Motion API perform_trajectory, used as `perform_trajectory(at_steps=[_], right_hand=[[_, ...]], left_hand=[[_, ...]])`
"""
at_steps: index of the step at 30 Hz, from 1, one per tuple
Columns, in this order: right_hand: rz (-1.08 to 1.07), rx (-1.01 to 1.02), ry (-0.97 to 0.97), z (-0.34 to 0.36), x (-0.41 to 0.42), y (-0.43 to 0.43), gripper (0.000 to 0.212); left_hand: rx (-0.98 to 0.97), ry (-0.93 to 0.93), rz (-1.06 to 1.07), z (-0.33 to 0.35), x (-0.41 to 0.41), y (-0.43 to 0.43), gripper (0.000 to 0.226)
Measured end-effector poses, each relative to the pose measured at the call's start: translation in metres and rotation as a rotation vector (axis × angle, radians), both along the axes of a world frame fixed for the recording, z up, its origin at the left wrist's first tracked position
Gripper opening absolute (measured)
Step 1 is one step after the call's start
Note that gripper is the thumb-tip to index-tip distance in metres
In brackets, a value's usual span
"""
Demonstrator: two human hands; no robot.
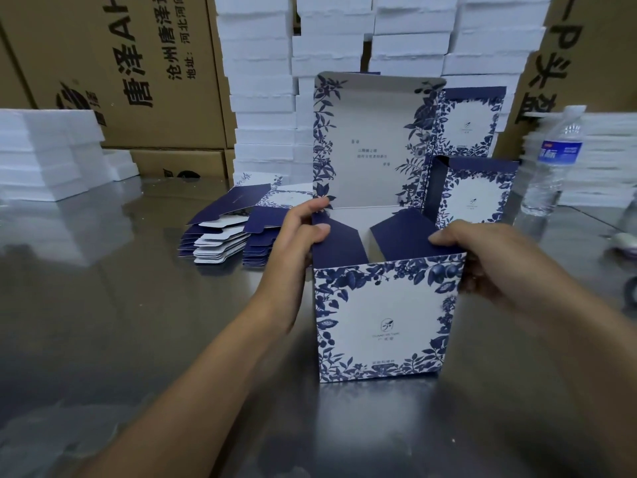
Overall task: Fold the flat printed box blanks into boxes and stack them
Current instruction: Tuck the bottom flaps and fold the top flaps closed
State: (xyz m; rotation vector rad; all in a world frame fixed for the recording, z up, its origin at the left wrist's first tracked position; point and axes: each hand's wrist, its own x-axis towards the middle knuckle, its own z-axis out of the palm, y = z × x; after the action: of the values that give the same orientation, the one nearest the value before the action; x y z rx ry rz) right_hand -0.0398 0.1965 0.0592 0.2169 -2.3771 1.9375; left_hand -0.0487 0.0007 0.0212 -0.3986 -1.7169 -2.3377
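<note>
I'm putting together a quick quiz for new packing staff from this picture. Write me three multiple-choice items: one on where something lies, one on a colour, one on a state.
1. Where does the pile of flat blanks lie relative to the upright box being folded?
A. Left of it and farther back on the table
B. Inside it
C. On top of its lid

2. What colour are the box's two side flaps?
A. Brown
B. White
C. Navy blue

3. How does the box's lid stand?
A. Shut flat
B. Upright, open
C. Torn off

Answers: 1 A, the pile lies on the table to the box's left, beyond it; 2 C, both flaps tilting inward are plain navy; 3 B, the lid rises behind the open top, its printed inner side showing.
</note>
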Motion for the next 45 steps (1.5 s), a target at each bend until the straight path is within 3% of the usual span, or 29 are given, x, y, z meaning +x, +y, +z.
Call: perform_trajectory(at_steps=[4,11,18,27,35,39,45], right_hand=[[-0.024,-0.001,-0.018,0.000,-0.002,-0.004,0.026],[-0.085,-0.037,0.038,0.007,-0.006,-0.005,0.051],[-0.103,0.014,-0.061,0.017,-0.013,-0.007,0.023],[-0.158,0.174,-0.083,0.021,-0.025,-0.007,0.022],[-0.177,0.162,-0.088,0.022,-0.036,-0.008,0.017],[-0.216,0.128,0.040,0.020,-0.040,-0.011,0.014],[-0.255,0.050,0.131,0.014,-0.046,-0.010,0.027]], left_hand=[[-0.029,0.006,-0.009,-0.001,-0.001,-0.001,0.036],[-0.052,0.023,-0.016,-0.002,-0.001,0.000,0.035],[-0.059,0.024,-0.034,-0.001,0.001,0.001,0.034],[-0.076,0.015,-0.048,0.002,0.006,0.002,0.033],[-0.104,0.022,-0.060,0.004,0.009,0.004,0.033],[-0.109,0.023,-0.065,0.004,0.009,0.005,0.034],[-0.149,0.045,-0.030,0.002,0.009,0.007,0.027]])
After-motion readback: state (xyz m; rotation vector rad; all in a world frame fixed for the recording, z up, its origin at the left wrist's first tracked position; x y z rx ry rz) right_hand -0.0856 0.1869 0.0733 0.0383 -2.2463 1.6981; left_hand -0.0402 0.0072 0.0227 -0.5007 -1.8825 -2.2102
